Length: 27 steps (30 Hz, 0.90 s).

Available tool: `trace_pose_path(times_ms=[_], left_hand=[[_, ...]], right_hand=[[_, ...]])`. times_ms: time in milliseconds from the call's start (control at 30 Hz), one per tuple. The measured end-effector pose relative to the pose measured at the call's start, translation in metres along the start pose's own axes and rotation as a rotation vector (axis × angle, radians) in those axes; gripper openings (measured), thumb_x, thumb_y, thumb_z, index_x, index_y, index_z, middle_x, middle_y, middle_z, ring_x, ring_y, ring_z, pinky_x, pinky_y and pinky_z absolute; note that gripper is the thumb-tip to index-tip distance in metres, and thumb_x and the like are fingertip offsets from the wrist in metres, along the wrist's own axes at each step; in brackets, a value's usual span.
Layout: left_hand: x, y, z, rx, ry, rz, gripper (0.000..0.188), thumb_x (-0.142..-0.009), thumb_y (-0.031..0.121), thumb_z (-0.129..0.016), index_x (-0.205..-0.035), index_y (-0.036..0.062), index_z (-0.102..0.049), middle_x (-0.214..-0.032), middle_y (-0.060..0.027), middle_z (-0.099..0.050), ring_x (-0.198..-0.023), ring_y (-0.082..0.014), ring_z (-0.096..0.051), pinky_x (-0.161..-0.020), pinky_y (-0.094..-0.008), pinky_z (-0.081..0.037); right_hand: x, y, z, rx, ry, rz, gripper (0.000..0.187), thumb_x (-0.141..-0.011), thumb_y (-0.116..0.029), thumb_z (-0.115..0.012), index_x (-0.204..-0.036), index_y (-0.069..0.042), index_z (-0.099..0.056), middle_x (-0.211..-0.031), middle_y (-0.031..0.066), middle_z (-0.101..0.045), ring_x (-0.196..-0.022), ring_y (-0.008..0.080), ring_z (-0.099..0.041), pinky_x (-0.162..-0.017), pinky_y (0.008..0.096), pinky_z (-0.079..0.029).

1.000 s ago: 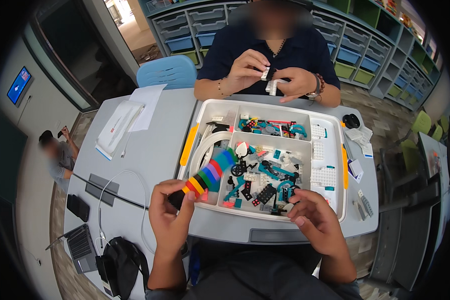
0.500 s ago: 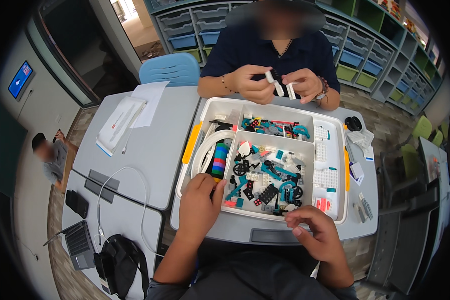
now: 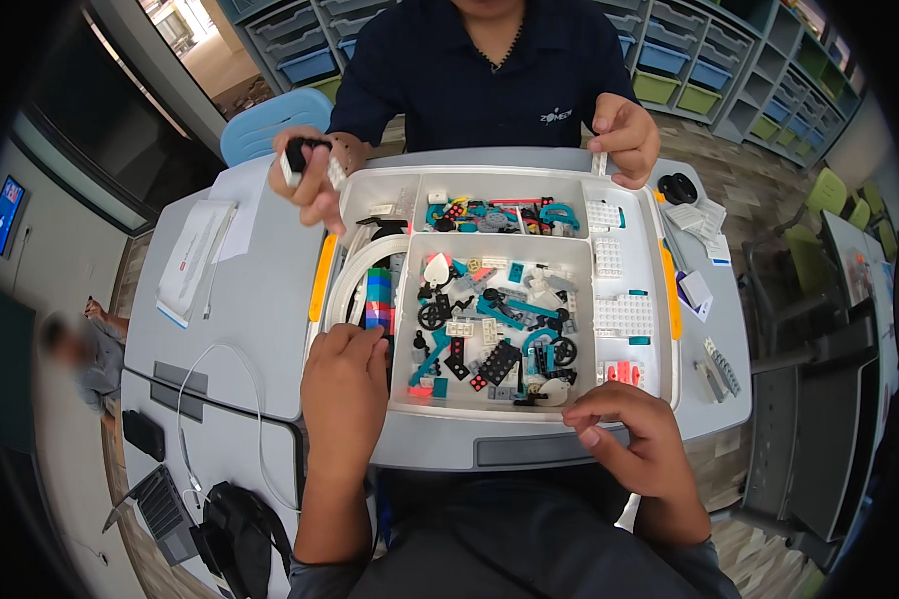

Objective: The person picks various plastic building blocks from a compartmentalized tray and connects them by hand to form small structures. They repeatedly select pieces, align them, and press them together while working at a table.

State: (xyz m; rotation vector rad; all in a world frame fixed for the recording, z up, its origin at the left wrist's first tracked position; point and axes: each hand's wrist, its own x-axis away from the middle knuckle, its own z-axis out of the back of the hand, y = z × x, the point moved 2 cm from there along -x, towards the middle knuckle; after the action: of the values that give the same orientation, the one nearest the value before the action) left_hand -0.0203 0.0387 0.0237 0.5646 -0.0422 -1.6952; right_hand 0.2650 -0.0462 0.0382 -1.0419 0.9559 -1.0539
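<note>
A white sorting tray (image 3: pixel 634 205) of building bricks lies in front of me. My left hand (image 3: pixel 348 384) reaches over its near left rim, fingers bent together at the near end of a coloured brick stack (image 3: pixel 379 295). What its fingertips hold, if anything, is hidden. Beyond them, a white curved strip (image 3: pixel 355 262) lies in the same left compartment. By the near right rim, my right hand (image 3: pixel 634 439) is open and empty, fingers loosely curved and thumb apart. The closest pieces to it are pink bricks (image 3: pixel 624 373). Loose teal, black and white pieces (image 3: pixel 499 324) fill the middle compartment.
A person (image 3: pixel 489 90) across the table holds a black-and-white brick piece (image 3: pixel 315 165) over the tray's far left corner and a white brick (image 3: pixel 599 163) at the far right. A cable (image 3: pixel 260 384), a laptop (image 3: pixel 160 514) and a black bag (image 3: pixel 250 529) lie to the left.
The other person's hands have parted, one coming toward the tray's far left, with a black piece now visible in it. My view has shifted; my hands stay near the same tray edges.
</note>
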Motion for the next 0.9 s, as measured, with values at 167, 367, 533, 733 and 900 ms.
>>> trace_pose_path(times_ms=[167, 367, 533, 733, 900], left_hand=[[-0.007, 0.04, -0.005, 0.167, -0.097, -0.155, 0.015, -0.083, 0.011, -0.075, -0.095, 0.0019, -0.072, -0.09, -0.0123, -0.065, -0.085, -0.0313, -0.063, -0.076, -0.0414, -0.05], [-0.004, 0.079, -0.042, 0.017, -0.426, -0.217, 0.028, -0.075, 0.023, -0.081, -0.093, 0.0038, -0.072, -0.089, -0.0142, -0.066, -0.088, -0.0316, -0.065, -0.077, -0.0413, -0.053], [-0.008, 0.076, -0.039, 0.031, -0.395, -0.168, 0.025, -0.074, 0.017, -0.079, -0.093, 0.0035, -0.07, -0.087, -0.014, -0.065, -0.087, -0.03, -0.065, -0.075, -0.0401, -0.053], [-0.005, 0.04, -0.006, 0.937, -0.328, 0.191, 0.027, -0.08, 0.008, -0.071, -0.103, 0.0013, -0.061, -0.094, -0.0126, -0.066, -0.097, -0.0236, -0.066, -0.071, -0.034, -0.053], [0.016, 0.003, 0.012, 1.762, -0.234, 0.28, 0.035, -0.085, 0.0, -0.062, -0.114, -0.0057, -0.044, -0.091, -0.0208, -0.063, -0.075, -0.0281, -0.071, -0.063, -0.0365, -0.06]], right_hand=[[-0.001, -0.002, 0.011, 0.068, 0.066, -0.008, 0.02, -0.089, 0.0, -0.067, -0.109, 0.0, -0.07, -0.099, 0.0121, -0.071, -0.089, 0.0208, -0.068, -0.079, 0.0313, -0.054], [0.002, -0.006, 0.016, 0.065, 0.038, 0.057, 0.02, -0.087, -0.002, -0.071, -0.106, -0.001, -0.071, -0.097, 0.0119, -0.071, -0.087, 0.0231, -0.067, -0.077, 0.0324, -0.053], [0.012, 0.004, 0.033, 0.1, 0.102, 0.098, 0.017, -0.083, -0.001, -0.072, -0.101, 0.0, -0.073, -0.089, 0.0104, -0.071, -0.081, 0.0214, -0.066, -0.074, 0.0315, -0.052], [0.014, 0.004, 0.049, 0.109, 0.205, 0.042, 0.016, -0.083, -0.002, -0.071, -0.098, -0.001, -0.073, -0.085, 0.0096, -0.07, -0.079, 0.0214, -0.066, -0.072, 0.0311, -0.051], [-0.015, -0.009, 0.047, 0.348, 0.122, 0.053, 0.017, -0.084, -0.005, -0.072, -0.101, -0.003, -0.071, -0.088, 0.0105, -0.07, -0.079, 0.0248, -0.066, -0.072, 0.0348, -0.053]])
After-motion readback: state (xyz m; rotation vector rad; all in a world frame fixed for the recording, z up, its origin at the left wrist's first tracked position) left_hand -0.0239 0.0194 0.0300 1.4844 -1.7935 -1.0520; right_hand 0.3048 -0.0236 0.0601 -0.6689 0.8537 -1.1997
